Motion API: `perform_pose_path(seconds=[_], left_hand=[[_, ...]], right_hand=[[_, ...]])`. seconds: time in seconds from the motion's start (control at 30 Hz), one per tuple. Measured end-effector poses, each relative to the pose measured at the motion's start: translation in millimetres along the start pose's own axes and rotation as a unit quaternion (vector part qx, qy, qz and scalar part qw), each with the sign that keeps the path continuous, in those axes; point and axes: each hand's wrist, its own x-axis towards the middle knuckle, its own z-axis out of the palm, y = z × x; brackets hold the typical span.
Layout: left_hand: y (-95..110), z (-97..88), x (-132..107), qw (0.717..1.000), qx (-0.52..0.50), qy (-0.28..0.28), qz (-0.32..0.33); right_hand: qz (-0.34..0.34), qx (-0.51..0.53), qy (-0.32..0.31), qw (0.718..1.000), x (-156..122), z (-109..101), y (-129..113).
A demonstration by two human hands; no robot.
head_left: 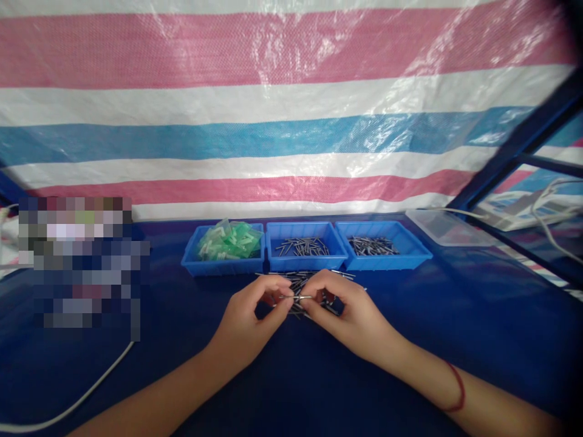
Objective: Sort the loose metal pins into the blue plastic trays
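My left hand (255, 312) and my right hand (346, 309) meet at the middle of the blue table, thumbs and forefingers pinched. Between them a thin metal rod (297, 297) lies level, one end in each pinch; whether it is one piece or two joined pieces I cannot tell. Behind and below my fingers spreads a loose pile of similar dark metal rods (298, 279), partly hidden by the hands. Just past the pile, a blue bin (307, 262) holds more thin rods. The bin to its right (387, 262) has shorter-looking metal pieces inside.
The left blue bin (223, 267) is heaped with green and clear plastic packets (232, 238). A clear plastic lid (450, 229) lies at the back right. A white cable (86, 397) curves along the left. Striped sheeting (273, 139) hangs behind the table, beside a dark frame (505, 145).
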Motion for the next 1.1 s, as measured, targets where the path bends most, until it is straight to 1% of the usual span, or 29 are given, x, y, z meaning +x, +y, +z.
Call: perform_pose_path(seconds=[0.1,0.17,0.23,0.3,0.33,0.4,0.43,0.47,0.53,0.6,0.63,0.7,0.8,0.87,0.93,1.0,1.1], left_hand=[[-1,-0.9,1,0.999,0.029,-0.019,0.002],[-1,-1.4,1,0.997,0.065,-0.033,0.005],[-2,-2.4,1,0.992,0.118,-0.045,0.020],[-2,-4.4,1,0.981,0.177,-0.056,0.051],[-2,-5.7,2,0.974,0.205,-0.063,0.068],[-1,-8.3,2,0.960,0.251,-0.078,0.094],[-1,-9.4,3,0.954,0.268,-0.087,0.102],[-1,-10.2,3,0.949,0.281,-0.097,0.106],[-1,-11.1,4,0.941,0.299,-0.114,0.107],[-2,-11.4,4,0.937,0.309,-0.127,0.106],[-3,-11.4,3,0.935,0.312,-0.133,0.106],[-4,-11.6,4,0.931,0.318,-0.144,0.106],[-5,-12.0,4,0.927,0.325,-0.156,0.102],[-5,-11.8,5,0.924,0.332,-0.163,0.096],[-4,-11.2,6,0.920,0.343,-0.168,0.091],[-3,-10.6,7,0.913,0.359,-0.171,0.092],[-3,-9.9,8,0.903,0.383,-0.167,0.103]], right_hand=[[-0.037,-0.012,0.003,0.999,2,-4,-2],[-0.069,-0.040,0.019,0.997,6,-12,-1],[-0.087,-0.093,0.073,0.989,12,-27,3],[-0.076,-0.165,0.154,0.971,19,-47,11],[-0.061,-0.200,0.196,0.958,22,-58,16],[-0.026,-0.269,0.275,0.923,26,-78,28],[-0.009,-0.304,0.288,0.908,28,-86,35],[0.003,-0.341,0.281,0.897,29,-92,41],[0.025,-0.402,0.254,0.879,31,-97,51],[0.033,-0.432,0.236,0.870,31,-94,55],[0.028,-0.433,0.230,0.871,30,-90,54],[0.001,-0.415,0.206,0.886,29,-80,48],[-0.053,-0.368,0.148,0.916,23,-63,30],[-0.090,-0.333,0.102,0.933,19,-52,19],[-0.123,-0.298,0.044,0.945,15,-42,12],[-0.143,-0.277,-0.016,0.950,12,-34,9],[-0.143,-0.271,-0.088,0.948,10,-26,9]])
